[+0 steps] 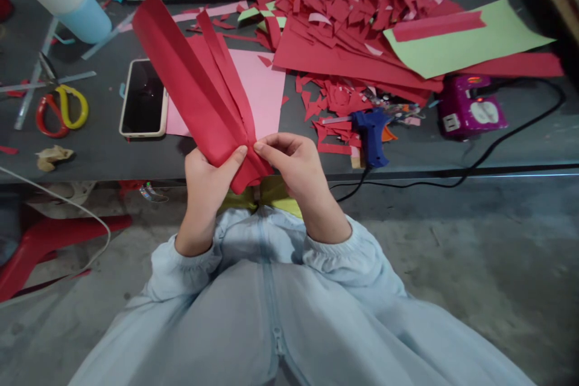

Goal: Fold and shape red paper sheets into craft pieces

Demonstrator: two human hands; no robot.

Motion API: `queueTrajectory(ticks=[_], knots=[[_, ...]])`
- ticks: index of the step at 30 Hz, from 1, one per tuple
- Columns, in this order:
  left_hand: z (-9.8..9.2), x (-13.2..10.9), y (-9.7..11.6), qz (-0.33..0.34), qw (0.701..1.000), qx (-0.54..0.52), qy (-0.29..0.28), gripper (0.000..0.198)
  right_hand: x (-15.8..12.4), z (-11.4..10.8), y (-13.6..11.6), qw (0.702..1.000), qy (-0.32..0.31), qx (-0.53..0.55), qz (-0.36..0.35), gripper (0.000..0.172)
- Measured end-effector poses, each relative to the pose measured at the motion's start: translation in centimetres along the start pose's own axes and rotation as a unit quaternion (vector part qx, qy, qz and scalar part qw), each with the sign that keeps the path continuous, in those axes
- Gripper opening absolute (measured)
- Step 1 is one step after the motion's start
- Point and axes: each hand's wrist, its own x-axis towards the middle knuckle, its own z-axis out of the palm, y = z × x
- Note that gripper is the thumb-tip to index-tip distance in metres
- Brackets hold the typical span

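Observation:
A long folded sheet of red paper (pixel 194 90) is held at the table's front edge, tilted up to the left. My left hand (pixel 210 178) grips its lower left part, thumb on top near the crease. With thumb and forefinger, my right hand (pixel 294 163) pinches the paper's right side close to the left thumb. A narrow folded flap stands up along the right of the sheet. Beneath it lies pink paper (pixel 266 90), partly covered. The fingers under the red paper are hidden.
Left are a phone (pixel 143 99), scissors (pixel 61 105) and a white-and-blue cylinder (pixel 81 6). On the right lie a blue glue gun (pixel 373 136) with a black cord, a purple box (pixel 473 110), green paper (pixel 470 48) and heaped red cut paper (pixel 348 0). A red chair (pixel 49 241) stands below left.

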Motion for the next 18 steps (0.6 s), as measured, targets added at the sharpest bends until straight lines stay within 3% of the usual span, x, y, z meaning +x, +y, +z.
queueTrajectory(ticks=[5, 10, 15, 18], knots=[[-0.18, 0.15, -0.11, -0.022, 0.999, -0.03, -0.004, 0.03, 0.01, -0.01, -0.09, 1.0, -0.007, -0.018, -0.009, 0.019], [-0.47, 0.22, -0.19, -0.107, 0.984, -0.106, -0.091, 0.039, -0.02, 0.06, 0.03, 0.999, 0.0, -0.024, -0.032, 0.016], [-0.59, 0.24, -0.22, -0.105, 0.99, -0.073, -0.051, 0.036, -0.04, -0.09, 0.1, 0.998, -0.025, -0.052, -0.037, 0.015], [-0.67, 0.1, 0.07, -0.106, 0.991, -0.059, -0.055, 0.035, 0.06, -0.22, -0.24, 0.996, -0.034, -0.08, -0.025, 0.02]])
